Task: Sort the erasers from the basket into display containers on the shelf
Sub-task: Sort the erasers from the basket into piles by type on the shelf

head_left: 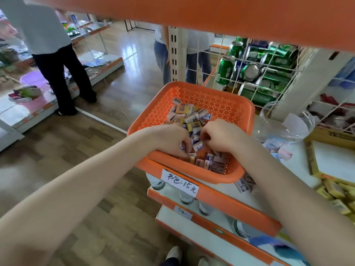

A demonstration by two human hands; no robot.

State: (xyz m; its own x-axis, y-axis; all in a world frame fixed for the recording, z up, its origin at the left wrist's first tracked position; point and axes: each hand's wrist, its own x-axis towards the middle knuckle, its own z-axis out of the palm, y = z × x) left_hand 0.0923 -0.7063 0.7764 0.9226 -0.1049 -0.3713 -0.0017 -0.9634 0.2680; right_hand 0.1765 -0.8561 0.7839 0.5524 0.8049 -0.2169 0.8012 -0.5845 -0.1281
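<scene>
An orange perforated basket (217,100) sits on the shelf's front edge, holding several small boxed erasers (192,116) in yellow, white and purple wrappers. Both my hands are down inside it. My left hand (171,140) has its fingers curled into the pile and grips erasers near the front wall. My right hand (221,136) is beside it, fingers curled around erasers too. A clear round plastic container (288,123) stands on the shelf to the right of the basket, with a white paper slip in it. Pink and blue erasers (280,150) lie on the shelf beside it.
A yellow cardboard display box (332,160) with yellow packets stands at the far right. Green cans (265,70) fill a wire rack behind the basket. An orange shelf (211,12) hangs overhead. Bottles stand on lower shelves. Two people stand in the aisle to the left and behind.
</scene>
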